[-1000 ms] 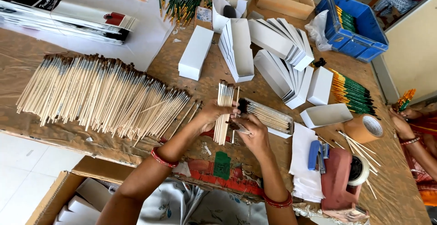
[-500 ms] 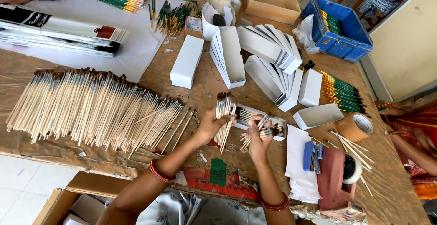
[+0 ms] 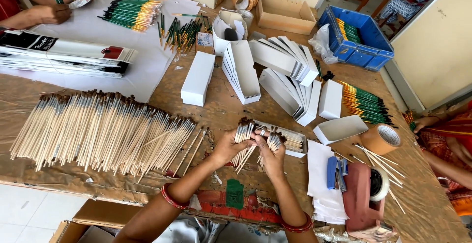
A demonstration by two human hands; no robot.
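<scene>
Brushes [image 3: 244, 134] clamped in your left hand [image 3: 227, 147] and right hand [image 3: 273, 150]: square their tips evenly near the bench's front edge [image 3: 98, 186].

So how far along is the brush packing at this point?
Early, by the look of it. Done: a few closed white boxes lie on the table. In hand: the left hand and right hand each grip a small bunch of brushes beside a partly filled open box. Left: the big brush pile and many empty folded boxes.
</scene>
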